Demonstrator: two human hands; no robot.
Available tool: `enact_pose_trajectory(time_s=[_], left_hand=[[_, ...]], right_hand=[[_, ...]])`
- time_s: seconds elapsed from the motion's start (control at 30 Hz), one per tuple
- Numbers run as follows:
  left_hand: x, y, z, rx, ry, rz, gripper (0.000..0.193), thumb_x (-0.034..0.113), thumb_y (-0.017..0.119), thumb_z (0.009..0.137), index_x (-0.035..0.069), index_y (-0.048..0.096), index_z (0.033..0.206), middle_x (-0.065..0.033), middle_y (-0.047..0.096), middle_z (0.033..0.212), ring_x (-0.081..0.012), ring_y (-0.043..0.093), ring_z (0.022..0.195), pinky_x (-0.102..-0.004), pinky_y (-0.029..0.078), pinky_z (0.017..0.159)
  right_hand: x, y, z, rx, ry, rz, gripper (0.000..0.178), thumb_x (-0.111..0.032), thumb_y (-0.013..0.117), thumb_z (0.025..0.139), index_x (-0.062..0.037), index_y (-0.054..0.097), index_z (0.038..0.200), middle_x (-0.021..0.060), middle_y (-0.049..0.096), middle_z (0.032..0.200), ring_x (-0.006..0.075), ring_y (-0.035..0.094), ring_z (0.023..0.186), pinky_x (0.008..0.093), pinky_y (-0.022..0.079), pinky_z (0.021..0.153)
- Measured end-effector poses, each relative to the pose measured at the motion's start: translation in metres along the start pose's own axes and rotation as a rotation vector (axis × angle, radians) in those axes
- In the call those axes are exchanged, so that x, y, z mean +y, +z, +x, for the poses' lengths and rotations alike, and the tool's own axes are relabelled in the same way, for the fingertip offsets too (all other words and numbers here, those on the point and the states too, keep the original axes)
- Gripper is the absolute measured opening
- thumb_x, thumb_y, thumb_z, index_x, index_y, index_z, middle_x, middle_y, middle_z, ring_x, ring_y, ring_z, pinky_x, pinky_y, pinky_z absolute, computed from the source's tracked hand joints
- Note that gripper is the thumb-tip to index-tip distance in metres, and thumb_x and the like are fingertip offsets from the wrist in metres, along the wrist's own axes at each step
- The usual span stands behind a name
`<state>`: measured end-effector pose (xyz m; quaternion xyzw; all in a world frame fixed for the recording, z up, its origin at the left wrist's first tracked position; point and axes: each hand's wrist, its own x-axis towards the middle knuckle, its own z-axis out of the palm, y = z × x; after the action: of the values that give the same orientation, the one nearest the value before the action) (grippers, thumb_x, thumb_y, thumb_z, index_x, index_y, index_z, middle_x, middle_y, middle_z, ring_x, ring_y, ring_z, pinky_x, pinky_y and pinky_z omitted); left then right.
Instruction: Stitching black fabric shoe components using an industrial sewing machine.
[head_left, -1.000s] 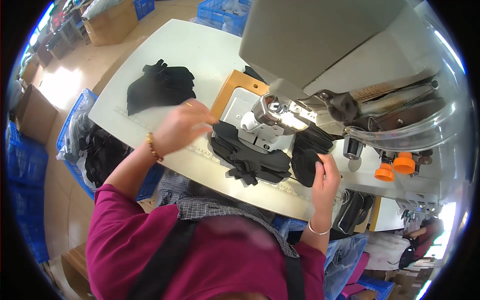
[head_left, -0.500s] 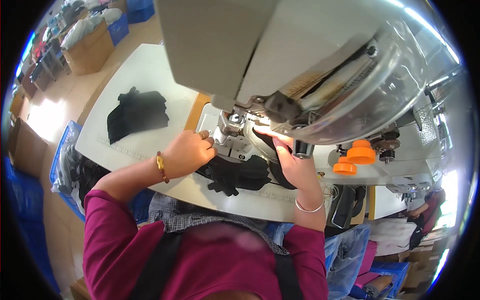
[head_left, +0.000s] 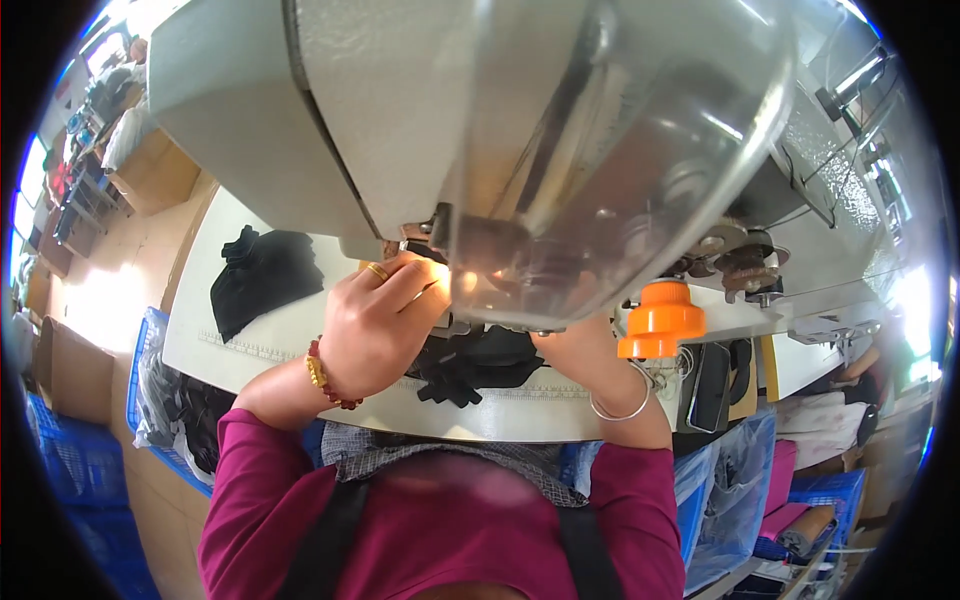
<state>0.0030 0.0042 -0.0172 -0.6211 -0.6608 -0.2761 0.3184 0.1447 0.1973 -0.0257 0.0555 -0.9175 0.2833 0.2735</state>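
My left hand [head_left: 385, 320] is raised to the lit needle area under the sewing machine's [head_left: 250, 110] head. Its thumb and fingers come together in a pinch, and whatever lies between them is too small or hidden to make out. Over on the right, my right hand [head_left: 585, 350] reaches in beneath a clear curved guard [head_left: 640, 200], which blurs and hides its fingers. Cut black fabric pieces [head_left: 480, 362] lie on the table [head_left: 520, 412] between my wrists, near its front edge. Another pile of black fabric pieces [head_left: 265, 275] rests at the left.
Orange knobs [head_left: 665, 315] stick out right of my right hand. Beyond them a dark phone [head_left: 708, 388] lies on the right. A blue crate [head_left: 145, 375] with bagged material stands left of the table, and a bin lined with clear plastic [head_left: 735, 500] is at lower right.
My view has moved in closer to the machine. My left hand has gone from beside the presser foot up to the needle area. The guard now covers the right hand's fingers.
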Motion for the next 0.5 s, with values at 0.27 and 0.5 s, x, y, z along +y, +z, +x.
enact_pose_trajectory(time_s=[0.27, 0.5], left_hand=[[-0.001, -0.004, -0.001, -0.03, -0.005, -0.014, 0.018, 0.004, 0.064, 0.063, 0.004, 0.062, 0.081, -0.0045, 0.06, 0.091, -0.0171, 0.052, 0.056, -0.029, 0.043, 0.048], [-0.002, -0.001, -0.004, 0.006, -0.037, 0.003, 0.025, 0.005, 0.065, 0.067, 0.007, 0.068, 0.092, -0.0026, 0.061, 0.09, -0.0152, 0.046, 0.05, -0.0286, 0.039, 0.046]], right_hand=[[0.018, 0.008, -0.009, -0.031, -0.12, -0.325, 0.02, -0.016, 0.066, 0.081, -0.0078, 0.068, 0.098, 0.0073, 0.067, 0.098, 0.0311, 0.06, 0.092, 0.0409, 0.044, 0.072], [0.011, 0.004, -0.004, -0.079, 0.112, 0.605, 0.027, -0.025, 0.063, 0.09, -0.0062, 0.059, 0.109, 0.0075, 0.064, 0.103, 0.0257, 0.06, 0.1, 0.0455, 0.049, 0.089]])
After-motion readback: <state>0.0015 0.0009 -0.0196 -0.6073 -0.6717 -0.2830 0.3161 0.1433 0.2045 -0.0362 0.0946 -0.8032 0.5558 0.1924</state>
